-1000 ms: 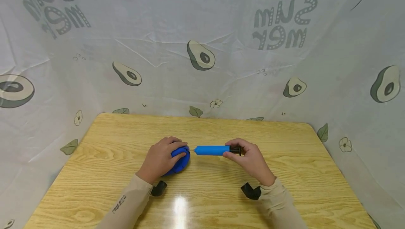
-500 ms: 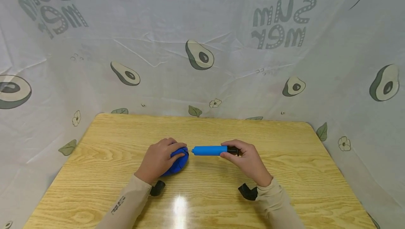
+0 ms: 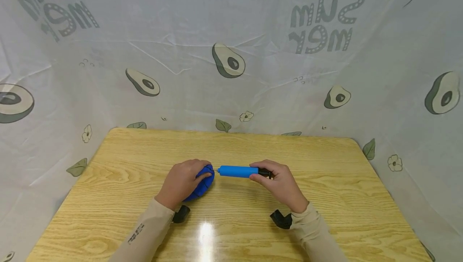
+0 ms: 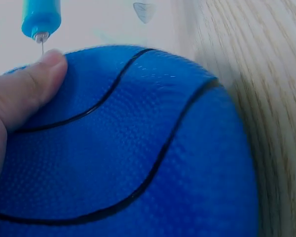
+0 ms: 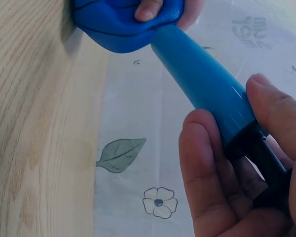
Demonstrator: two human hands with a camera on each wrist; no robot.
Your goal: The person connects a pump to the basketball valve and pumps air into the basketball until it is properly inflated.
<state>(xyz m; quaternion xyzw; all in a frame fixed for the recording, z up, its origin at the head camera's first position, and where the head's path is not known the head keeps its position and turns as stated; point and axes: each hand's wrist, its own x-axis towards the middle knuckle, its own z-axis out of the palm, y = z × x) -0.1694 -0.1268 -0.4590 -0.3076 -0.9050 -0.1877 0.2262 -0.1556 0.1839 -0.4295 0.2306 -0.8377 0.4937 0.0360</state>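
My left hand (image 3: 180, 182) grips a soft, partly flattened blue ball (image 3: 203, 186) with black lines. Its thumb (image 4: 33, 88) presses near the ball's edge in the left wrist view. To the right, my right hand (image 3: 280, 182) holds a blue hand pump (image 3: 236, 171) level above the table, fingers and thumb around its black handle end (image 5: 266, 160). A thin metal needle (image 4: 42, 47) sticks out of the pump's nozzle toward the ball. The needle's tip is hidden behind the left thumb in the left wrist view.
Below both is a wood-grain table (image 3: 231, 145). Black curved pieces sit by the left wrist (image 3: 182, 214) and the right wrist (image 3: 281, 220). A pale curtain (image 3: 181, 105) printed with avocados hangs behind the table and along its sides.
The pump has shifted slightly left, and the gap between its nozzle and the ball has narrowed. My left hand has tilted the ball a little, its right edge now higher.
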